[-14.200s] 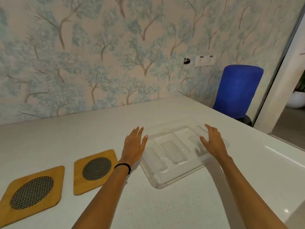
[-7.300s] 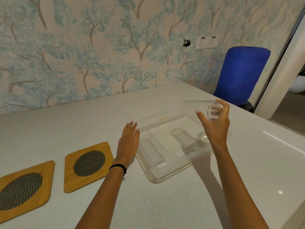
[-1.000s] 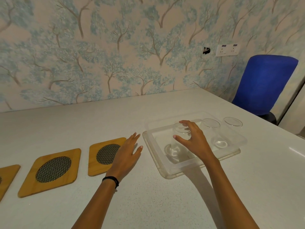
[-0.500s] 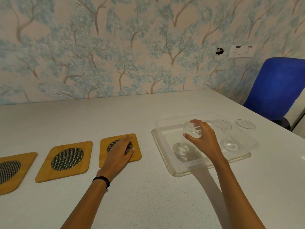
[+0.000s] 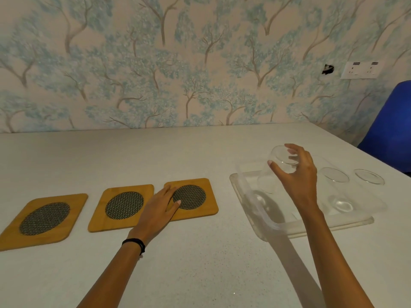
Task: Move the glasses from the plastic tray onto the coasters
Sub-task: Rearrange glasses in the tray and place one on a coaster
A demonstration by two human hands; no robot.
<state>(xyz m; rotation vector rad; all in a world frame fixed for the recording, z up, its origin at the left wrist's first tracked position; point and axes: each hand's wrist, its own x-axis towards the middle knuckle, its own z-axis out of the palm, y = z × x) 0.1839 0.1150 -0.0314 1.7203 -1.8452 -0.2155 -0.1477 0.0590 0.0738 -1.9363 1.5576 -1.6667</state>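
Observation:
A clear plastic tray (image 5: pixel 258 210) sits on the white table at the right. My right hand (image 5: pixel 295 174) grips a clear glass (image 5: pixel 270 176) by its rim, lifted and tilted above the tray's left end. Two more glasses stand upright in the tray: one in the middle (image 5: pixel 338 192), one at the far right (image 5: pixel 369 177). Three wooden coasters with round mesh centres lie in a row at the left: the left coaster (image 5: pixel 44 218), the middle coaster (image 5: pixel 123 206), the right coaster (image 5: pixel 198 197). My left hand (image 5: pixel 158 213) rests flat, fingers on the right coaster's left edge.
A blue chair (image 5: pixel 391 125) stands past the table's right corner. The wallpapered wall runs along the table's far edge, with a white socket plate (image 5: pixel 360 70). The table's right edge slants close behind the tray.
My right hand has lifted the left glass off the tray floor and tilted it. My left hand stays on the right coaster. The view has swung left, showing all three coasters.

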